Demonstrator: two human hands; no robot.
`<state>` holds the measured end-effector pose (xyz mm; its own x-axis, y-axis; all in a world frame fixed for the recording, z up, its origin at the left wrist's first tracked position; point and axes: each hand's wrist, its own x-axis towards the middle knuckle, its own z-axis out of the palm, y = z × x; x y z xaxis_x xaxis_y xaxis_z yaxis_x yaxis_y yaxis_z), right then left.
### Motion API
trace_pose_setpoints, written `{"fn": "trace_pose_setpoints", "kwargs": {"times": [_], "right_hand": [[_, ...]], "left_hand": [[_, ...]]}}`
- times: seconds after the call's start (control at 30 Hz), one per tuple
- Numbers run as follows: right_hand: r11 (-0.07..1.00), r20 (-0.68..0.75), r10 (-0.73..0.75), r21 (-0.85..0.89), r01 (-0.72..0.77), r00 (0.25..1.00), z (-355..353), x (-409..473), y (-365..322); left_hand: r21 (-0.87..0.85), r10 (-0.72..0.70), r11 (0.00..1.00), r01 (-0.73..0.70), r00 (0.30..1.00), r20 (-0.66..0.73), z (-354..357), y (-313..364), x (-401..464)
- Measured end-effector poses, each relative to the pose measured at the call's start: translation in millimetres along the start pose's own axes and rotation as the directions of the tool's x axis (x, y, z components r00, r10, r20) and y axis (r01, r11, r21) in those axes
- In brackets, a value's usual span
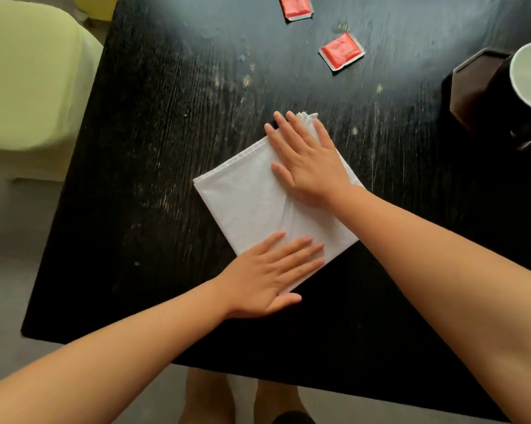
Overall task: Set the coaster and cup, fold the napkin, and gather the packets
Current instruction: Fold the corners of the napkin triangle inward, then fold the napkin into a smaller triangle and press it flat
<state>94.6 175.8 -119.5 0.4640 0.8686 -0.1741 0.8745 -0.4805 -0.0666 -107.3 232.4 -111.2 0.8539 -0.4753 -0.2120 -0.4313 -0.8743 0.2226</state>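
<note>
A white napkin (246,203), folded into a rough square, lies on the black table (154,154). My right hand (307,157) lies flat on its far corner, fingers spread. My left hand (273,276) presses flat on its near corner. Neither hand grips anything. Two red packets lie apart at the far side: one (341,51) right of centre, another (296,7) at the top edge, partly cut off. At the right edge a white cup (530,76) stands on a dark hexagonal coaster (478,90).
A pale yellow-green seat (28,87) stands to the left of the table. The table's near edge runs close in front of me, with my feet (209,402) on the grey floor below it.
</note>
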Motion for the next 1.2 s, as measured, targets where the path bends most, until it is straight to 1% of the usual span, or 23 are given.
{"fn": "trace_pose_setpoints", "kwargs": {"times": [0.13,0.2,0.27,0.3,0.33,0.37,0.4,0.43,0.47,0.5,0.53,0.57,0.6,0.67,0.7,0.8,0.9,0.93,1.0,1.07,1.13,1.2], "right_hand": [[1.000,0.006,0.007,0.005,-0.007,1.000,1.0,-1.2,0.1],[1.000,0.020,0.012,0.010,-0.012,1.000,-0.2,-2.0,0.9],[1.000,0.027,0.003,0.022,-0.004,1.000,-3.5,-2.4,-0.8],[0.998,0.015,0.007,0.059,-0.008,1.000,-6.9,-3.1,-1.7],[0.991,-0.020,0.047,0.125,-0.044,0.999,-10.0,-6.6,-3.1],[0.971,-0.084,0.137,0.209,-0.117,0.987,-15.0,-10.9,-1.2],[0.930,-0.152,0.262,0.304,-0.207,0.953,-19.7,-17.3,2.8],[0.876,-0.199,0.390,0.382,-0.295,0.899,-21.2,-26.3,7.9],[0.828,-0.217,0.492,0.415,-0.377,0.843,-23.4,-35.7,15.2],[0.792,-0.202,0.560,0.415,-0.448,0.803,-24.5,-45.3,21.8],[0.768,-0.172,0.599,0.400,-0.500,0.782,-24.5,-53.3,26.9],[0.754,-0.137,0.617,0.386,-0.532,0.775,-24.5,-59.2,30.0],[0.743,-0.106,0.627,0.382,-0.550,0.772,-25.6,-62.4,31.5],[0.723,-0.064,0.638,0.393,-0.568,0.768,-29.3,-61.8,28.5],[0.713,-0.047,0.642,0.404,-0.573,0.766,-31.0,-59.3,25.3],[0.672,0.005,0.666,0.432,-0.602,0.746,-34.3,-50.4,17.8],[0.599,0.117,0.700,0.441,-0.669,0.704,-37.0,-45.2,16.7],[0.597,0.146,0.697,0.425,-0.681,0.702,-38.3,-43.7,17.4],[0.609,0.179,0.680,0.403,-0.683,0.711,-41.5,-41.3,18.6],[0.599,0.209,0.664,0.427,-0.678,0.718,-44.5,-40.3,19.1],[0.554,0.263,0.652,0.475,-0.684,0.711,-46.5,-40.6,19.7],[0.504,0.312,0.639,0.520,-0.689,0.703,-47.5,-41.9,21.9]], "left_hand": [[-0.044,0.043,0.998,-0.044,0.999,-0.023,17.2,27.5,-21.7],[-0.036,0.038,0.999,-0.039,0.999,-0.007,16.2,34.0,-27.8],[-0.031,0.063,0.998,-0.062,0.998,0.009,11.7,35.3,-31.7],[-0.052,0.082,0.995,-0.082,0.997,0.004,7.0,33.7,-33.1],[-0.094,0.073,0.993,-0.075,0.997,-0.023,0.8,30.5,-34.2],[-0.145,0.005,0.989,-0.019,0.995,-0.095,-7.9,21.6,-31.5],[-0.212,-0.125,0.974,0.083,0.973,-0.193,-17.1,8.3,-26.6],[-0.289,-0.304,0.931,0.223,0.911,-0.278,-25.8,-7.9,-20.8],[-0.362,-0.486,0.856,0.369,0.814,-0.317,-37.3,-28.4,-12.2],[-0.418,-0.632,0.761,0.496,0.711,-0.307,-50.0,-49.8,-2.8],[-0.436,-0.730,0.672,0.598,0.634,-0.255,-61.4,-69.7,7.0],[-0.409,-0.784,0.609,0.680,0.596,-0.174,-70.1,-86.4,17.4],[-0.357,-0.806,0.574,0.736,0.584,-0.093,-75.1,-98.6,27.1],[-0.317,-0.804,0.566,0.761,0.594,-0.010,-79.0,-112.3,41.0],[-0.347,-0.804,0.556,0.756,0.594,0.005,-79.5,-116.1,45.4],[-0.480,-0.810,0.484,0.731,0.582,0.070,-79.6,-123.7,52.6],[-0.560,-0.787,0.432,0.707,0.599,0.149,-79.7,-127.9,53.2],[-0.568,-0.784,0.431,0.701,0.603,0.150,-79.3,-128.6,52.9],[-0.545,-0.784,0.462,0.700,0.610,0.119,-78.3,-130.7,53.5],[-0.536,-0.778,0.483,0.692,0.620,0.100,-77.7,-130.6,54.4],[-0.584,-0.786,0.467,0.664,0.615,0.070,-77.3,-128.3,54.3],[-0.643,-0.804,0.421,0.640,0.592,0.062,-77.1,-125.9,51.9]]}}
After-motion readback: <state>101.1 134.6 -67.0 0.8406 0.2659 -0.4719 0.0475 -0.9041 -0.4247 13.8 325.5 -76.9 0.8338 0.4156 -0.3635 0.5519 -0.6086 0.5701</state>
